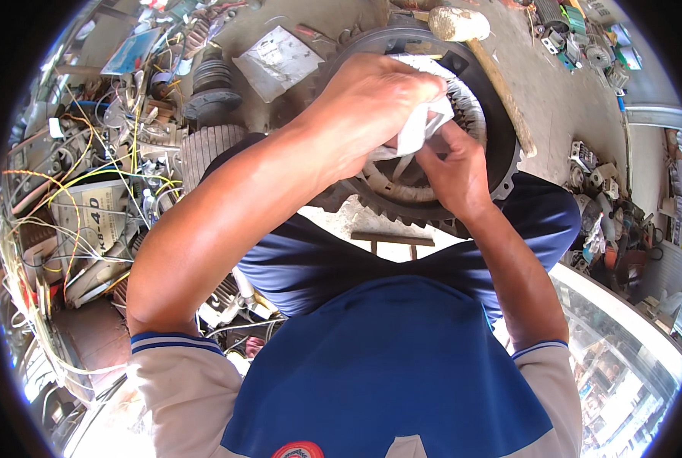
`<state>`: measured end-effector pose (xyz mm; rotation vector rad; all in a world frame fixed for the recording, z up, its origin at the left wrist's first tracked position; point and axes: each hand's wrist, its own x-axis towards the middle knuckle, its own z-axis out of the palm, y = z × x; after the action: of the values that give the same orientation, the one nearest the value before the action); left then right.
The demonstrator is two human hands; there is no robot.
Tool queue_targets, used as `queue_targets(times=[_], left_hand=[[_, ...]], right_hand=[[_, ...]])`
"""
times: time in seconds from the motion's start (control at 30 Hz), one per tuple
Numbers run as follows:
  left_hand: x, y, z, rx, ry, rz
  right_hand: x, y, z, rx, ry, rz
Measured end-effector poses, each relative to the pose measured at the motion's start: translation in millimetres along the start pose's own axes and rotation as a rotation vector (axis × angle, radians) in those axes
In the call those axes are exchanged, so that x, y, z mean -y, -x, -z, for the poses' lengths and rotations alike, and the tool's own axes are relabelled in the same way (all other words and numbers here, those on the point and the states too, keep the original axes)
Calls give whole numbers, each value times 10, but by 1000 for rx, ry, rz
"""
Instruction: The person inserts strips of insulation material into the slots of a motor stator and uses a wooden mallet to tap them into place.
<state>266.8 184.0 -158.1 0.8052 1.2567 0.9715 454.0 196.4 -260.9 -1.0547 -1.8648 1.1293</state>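
A finned electric motor housing (499,123) stands between the knees, with a ring of taped stator windings (468,100) inside it. Over the windings my left hand (386,97) grips a folded piece of white cloth or tape (418,130). My right hand (456,172) is just below it, at the inner edge of the ring, with thumb and finger pinched at the hanging end of the white material. A mallet with a wooden handle (502,94) lies across the housing's right rim. The fingertips of my left hand are partly hidden.
Tangled wires (97,194) and parts crowd the left side. A stack of dark round metal parts (212,86) stands beside a white sheet (278,62) on the floor. More motor parts (595,177) lie at the right, near a glass-topped case (615,355).
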Motion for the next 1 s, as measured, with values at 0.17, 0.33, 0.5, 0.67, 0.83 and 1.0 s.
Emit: queue_targets(times=[0.17,0.33,0.5,0.67,0.83,1.0], left_hand=[[6,-120,32,-48,44,-24],[61,-191,284,-92,24,-50],[81,-140,509,-44,-120,-27],[196,331,561,581,-520,-93],[435,343,650,1315,-824,-171],[513,-510,881,854,-864,-119]], right_hand=[[-237,-122,-67,239,225,-247],[-534,-187,-181,540,402,-352],[-698,-215,-338,741,573,-327],[-790,-289,-282,644,521,-498],[-796,-292,-217,623,332,-710],[-603,-184,-250,640,391,-640]])
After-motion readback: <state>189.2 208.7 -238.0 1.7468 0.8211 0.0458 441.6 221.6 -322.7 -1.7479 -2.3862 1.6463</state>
